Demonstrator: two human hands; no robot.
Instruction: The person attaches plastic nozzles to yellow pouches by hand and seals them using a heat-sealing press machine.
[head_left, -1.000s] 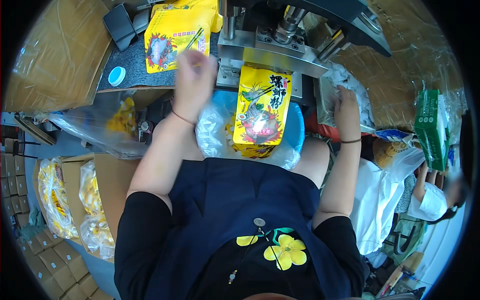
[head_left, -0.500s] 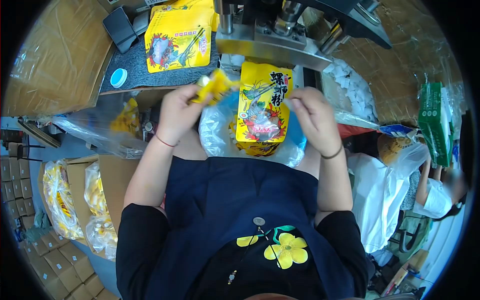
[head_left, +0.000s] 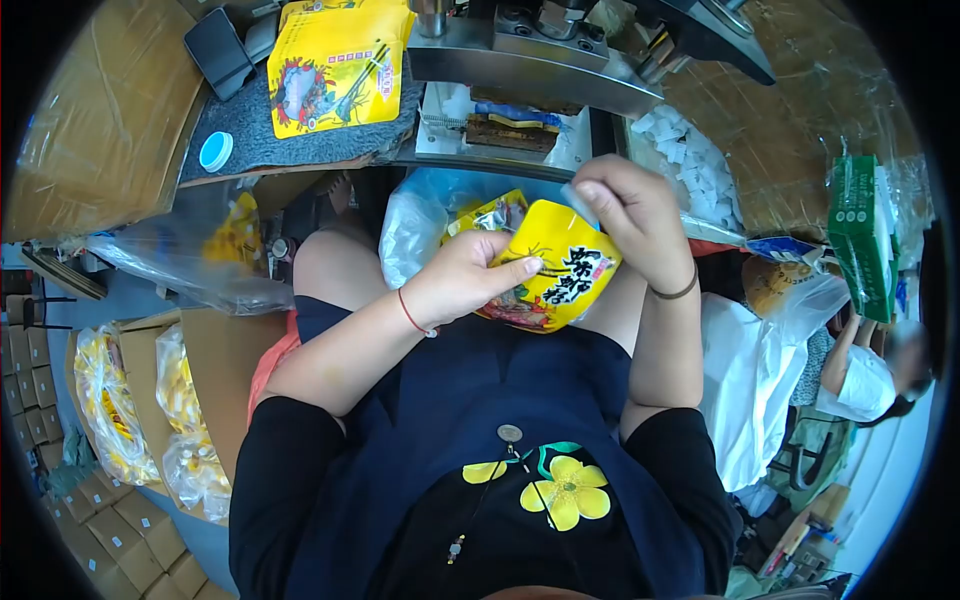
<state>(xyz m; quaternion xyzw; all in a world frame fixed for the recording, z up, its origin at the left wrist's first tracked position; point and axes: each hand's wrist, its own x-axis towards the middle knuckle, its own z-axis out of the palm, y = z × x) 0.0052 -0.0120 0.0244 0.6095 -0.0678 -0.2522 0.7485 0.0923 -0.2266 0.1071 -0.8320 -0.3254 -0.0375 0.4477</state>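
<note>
In front of my lap, my left hand (head_left: 475, 272) grips a yellow printed food pouch (head_left: 585, 265) by its left side, thumb on top. The pouch is tilted, with black lettering and a red picture on its face. At its upper right corner is my right hand (head_left: 635, 225), fingers pinched around a small pale, translucent piece (head_left: 577, 203). Whether that piece is joined to the pouch I cannot tell. Below the machine, a plastic-lined bin (head_left: 405, 235) holds other yellow pouches (head_left: 498, 213), partly covered by my left hand and the held pouch.
A metal press (head_left: 530, 65) stands ahead, above a white base with a brown block (head_left: 510, 133). Left of it lie a pouch stack (head_left: 335, 90), a phone (head_left: 218, 52) and a blue-white cap (head_left: 215, 151). White scraps (head_left: 685, 150) fill a tray at right. Another person (head_left: 860, 385) is far right.
The pouch has come away from under the press towards my lap, and my left hand now grips it. The small yellow piece is gone from my left hand. My right hand remains near the pouch's edge.
</note>
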